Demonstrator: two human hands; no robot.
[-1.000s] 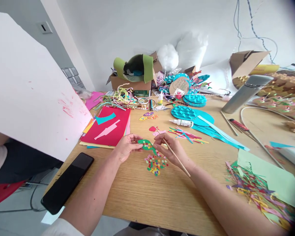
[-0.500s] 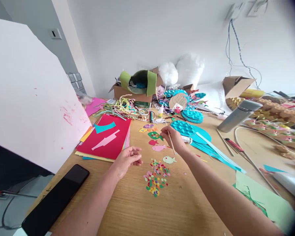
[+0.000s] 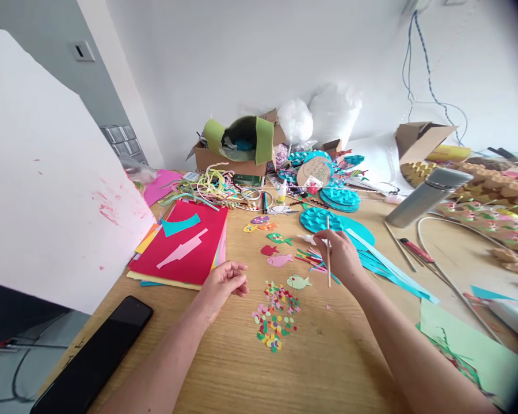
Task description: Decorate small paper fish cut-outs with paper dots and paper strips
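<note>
My right hand [image 3: 339,253] pinches a thin wooden stick [image 3: 328,270], held upright beside a heap of thin coloured paper strips [image 3: 311,260]. A white glue bottle [image 3: 306,238] lies close to its fingers. Left of the strips are a green fish [image 3: 278,238], a red fish [image 3: 269,250] and a pink fish [image 3: 280,260]. The pale green fish [image 3: 299,282] lies lower, above a pile of small paper confetti [image 3: 274,322]. My left hand [image 3: 231,282] hovers over the table beside the red paper [image 3: 202,253], fingers loosely curled and apart, holding nothing.
A black phone [image 3: 99,351] lies at the left edge, near a large white board [image 3: 47,172]. Behind stand a cardboard box [image 3: 228,164] and blue textured discs [image 3: 322,223]. To the right are a metal bottle [image 3: 427,195], a red cutter [image 3: 416,250] and green paper [image 3: 466,333].
My right hand has moved right with the stick, away from the green fish, uncovering the paper strips. My left hand is almost unchanged. The view has shifted slightly.
</note>
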